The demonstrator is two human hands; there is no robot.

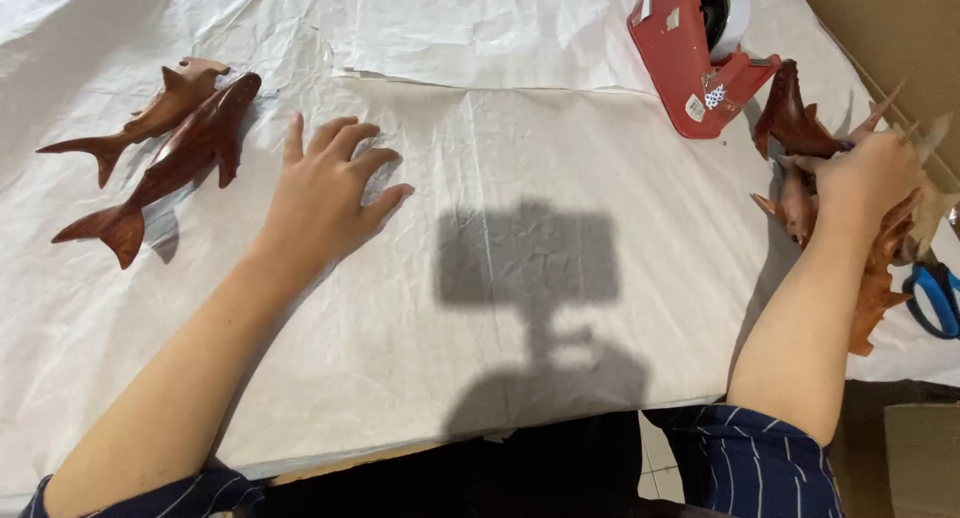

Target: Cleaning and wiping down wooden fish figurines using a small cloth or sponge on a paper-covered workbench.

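Left hand (325, 193) lies flat on the white paper (520, 158), palm down, fingers spread and slightly curled at the tips — holding nothing, just touching the sheet. Two wooden sharks (165, 143) sit just to its left, side by side and touching, heads toward the far edge, tails toward the near-left corner; the nearer shark's head is close to the hand's little-finger side but apart from it. Right hand (868, 178) is out at the right edge of the table, closed over a pile of wooden fish (800, 128) (dark reddish carvings with spiky fins, several overlapping, exact count not clear). Fingers wrap one of them from above; which piece it grips I can't tell, since the hand covers the contact. One spiky carving hangs down past the wrist along the forearm. Red tape dispenser (690, 53) with a white roll stands just beyond the pile, near the far right, tilted, its base almost touching the topmost fish. Blue scissors (935, 298) handles show at the far right edge, just beside the pile — blades hidden. A second paper sheet overlaps the far half of the table. Both sleeves are dark blue with thin stripes, pushed up to the elbows. Cardboard shows at the right corner.
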